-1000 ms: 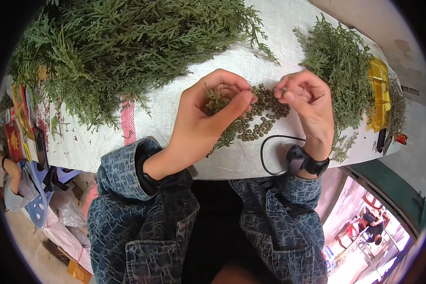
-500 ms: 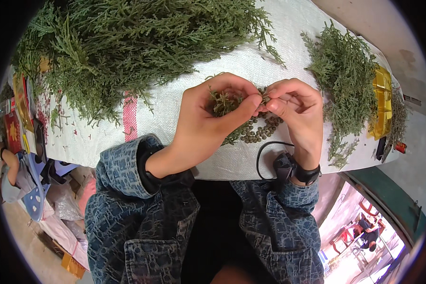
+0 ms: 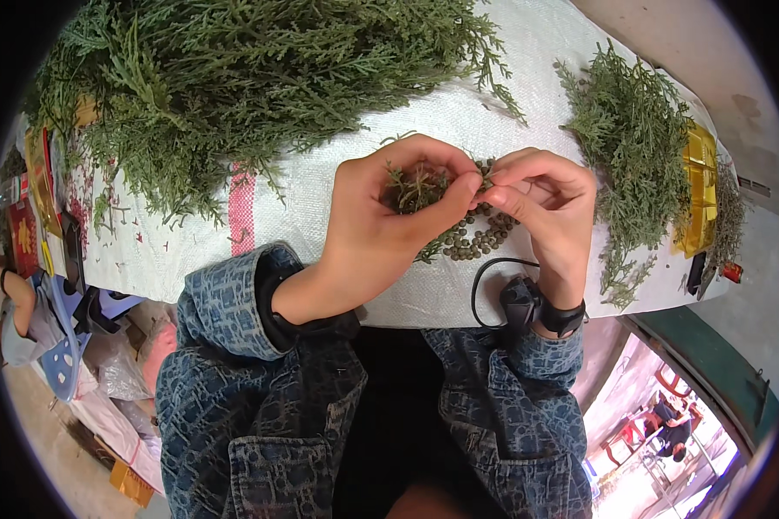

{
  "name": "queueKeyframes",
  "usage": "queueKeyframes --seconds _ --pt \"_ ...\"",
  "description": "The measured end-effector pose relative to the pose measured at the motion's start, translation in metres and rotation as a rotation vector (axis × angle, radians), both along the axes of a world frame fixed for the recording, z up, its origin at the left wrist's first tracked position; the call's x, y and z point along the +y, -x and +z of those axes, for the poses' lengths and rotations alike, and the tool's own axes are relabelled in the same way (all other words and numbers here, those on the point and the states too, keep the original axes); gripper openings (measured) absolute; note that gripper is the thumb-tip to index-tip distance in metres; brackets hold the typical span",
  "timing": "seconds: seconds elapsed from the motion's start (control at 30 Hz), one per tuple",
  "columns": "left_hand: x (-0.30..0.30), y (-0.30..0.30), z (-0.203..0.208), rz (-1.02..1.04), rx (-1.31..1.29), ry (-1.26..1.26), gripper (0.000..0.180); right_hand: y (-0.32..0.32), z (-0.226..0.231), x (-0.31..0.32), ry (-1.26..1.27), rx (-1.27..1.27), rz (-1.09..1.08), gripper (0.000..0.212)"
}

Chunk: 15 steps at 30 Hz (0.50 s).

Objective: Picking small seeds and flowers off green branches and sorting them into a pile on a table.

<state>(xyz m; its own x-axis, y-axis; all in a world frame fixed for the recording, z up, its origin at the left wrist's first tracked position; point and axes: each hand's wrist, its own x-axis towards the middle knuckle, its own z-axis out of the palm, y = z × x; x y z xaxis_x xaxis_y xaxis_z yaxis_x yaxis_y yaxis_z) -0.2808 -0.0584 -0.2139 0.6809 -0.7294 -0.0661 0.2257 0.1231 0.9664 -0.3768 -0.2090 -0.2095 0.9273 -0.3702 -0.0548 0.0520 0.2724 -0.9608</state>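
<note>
My left hand (image 3: 368,225) is closed round a small evergreen sprig (image 3: 417,189), with thumb and forefinger pinched near the sprig's end. Right against those fingertips, my right hand (image 3: 558,195) pinches the tip of the same sprig; the exact bit between its fingers is too small to make out. Below both hands, small round brown-green seed cones (image 3: 472,245) lie in a loose cluster, partly hidden by my left hand. The white woven sheet (image 3: 320,186) under everything covers the table.
A big heap of evergreen branches (image 3: 277,78) fills the far left. To the right lies a smaller evergreen pile (image 3: 627,138) beside a yellow plastic tray (image 3: 699,186). At left stand a blue chair-like object (image 3: 61,368) and another person's arm (image 3: 19,298). A person (image 3: 673,428) sits beyond the doorway.
My right hand has shifted very slightly to the right, its fingertips still at the sprig. My left hand keeps nearly the same pose.
</note>
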Motion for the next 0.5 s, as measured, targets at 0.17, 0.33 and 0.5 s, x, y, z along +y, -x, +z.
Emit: queueKeyframes --seconds 0.17,0.33,0.5 --pt "-0.0002 -0.0008 -0.0005 -0.006 0.017 0.013 0.006 -0.0005 0.0011 0.0008 0.016 0.026 -0.014 0.011" --pt "-0.0001 -0.0011 -0.0009 -0.009 0.016 -0.008 0.005 -0.0015 -0.0013 0.0014 -0.012 0.004 -0.004 0.011" --pt "-0.0013 -0.0018 -0.0013 0.0 -0.015 -0.009 0.006 -0.001 -0.0027 0.0016 -0.026 0.046 -0.016 0.011"
